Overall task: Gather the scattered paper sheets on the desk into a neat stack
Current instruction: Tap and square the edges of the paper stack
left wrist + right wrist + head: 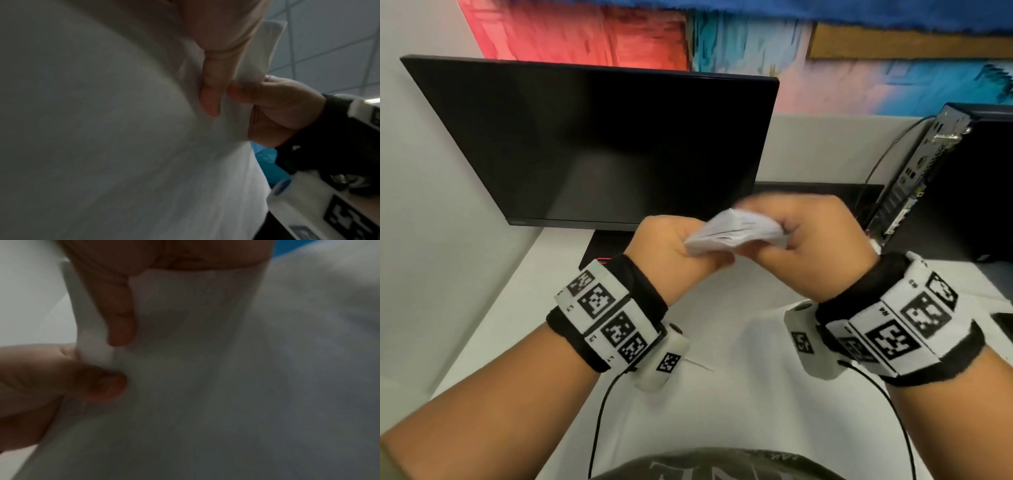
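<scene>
A bundle of white paper sheets (736,233) is held up above the desk (510,301), in front of the monitor. My left hand (671,246) grips its left end and my right hand (815,236) grips its right end, fingers curled over the top edge. The sheets are motion-blurred. In the left wrist view the paper sheets (123,129) fill the frame, with a finger (211,91) pressed on them and the right hand (277,110) beside it. The right wrist view shows the paper sheets (205,369) pinched under a finger (119,318).
A dark monitor (599,144) stands at the back left. A black computer tower (955,178) with cables stands at the right. A small dark object (1005,325) lies at the right edge. Wrist-camera cables trail toward my body.
</scene>
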Demonstrator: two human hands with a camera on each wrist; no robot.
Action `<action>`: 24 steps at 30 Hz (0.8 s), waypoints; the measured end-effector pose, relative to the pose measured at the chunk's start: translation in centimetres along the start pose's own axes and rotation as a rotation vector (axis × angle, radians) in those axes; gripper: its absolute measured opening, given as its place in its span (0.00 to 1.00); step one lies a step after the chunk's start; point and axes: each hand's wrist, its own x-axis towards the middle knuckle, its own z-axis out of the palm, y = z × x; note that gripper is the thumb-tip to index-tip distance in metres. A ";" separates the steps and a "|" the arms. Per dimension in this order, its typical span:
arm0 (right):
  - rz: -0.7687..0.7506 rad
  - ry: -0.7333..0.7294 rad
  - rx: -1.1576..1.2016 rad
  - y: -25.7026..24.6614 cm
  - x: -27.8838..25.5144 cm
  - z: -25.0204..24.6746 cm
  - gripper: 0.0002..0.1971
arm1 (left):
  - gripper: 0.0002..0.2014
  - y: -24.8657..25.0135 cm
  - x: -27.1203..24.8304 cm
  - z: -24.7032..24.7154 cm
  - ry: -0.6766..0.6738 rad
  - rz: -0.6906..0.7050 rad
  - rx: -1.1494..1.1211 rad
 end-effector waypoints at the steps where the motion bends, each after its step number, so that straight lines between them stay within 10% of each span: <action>1: -0.010 -0.027 0.023 0.0 -0.1 0.3 0.12 | 0.06 -0.1 0.0 0.2 -0.040 0.000 0.052; 11: 0.370 0.112 0.603 5.7 -2.6 -2.1 0.11 | 0.14 -9.5 -1.9 -3.9 -0.398 -0.427 0.435; 18: 0.585 0.323 0.890 8.5 -4.8 1.2 0.16 | 0.24 -13.9 -3.5 -6.3 0.084 -0.529 -0.550; 24: 0.669 0.556 0.861 7.1 -6.8 5.7 0.12 | 0.12 -11.8 -3.5 -4.4 0.444 -0.265 -0.185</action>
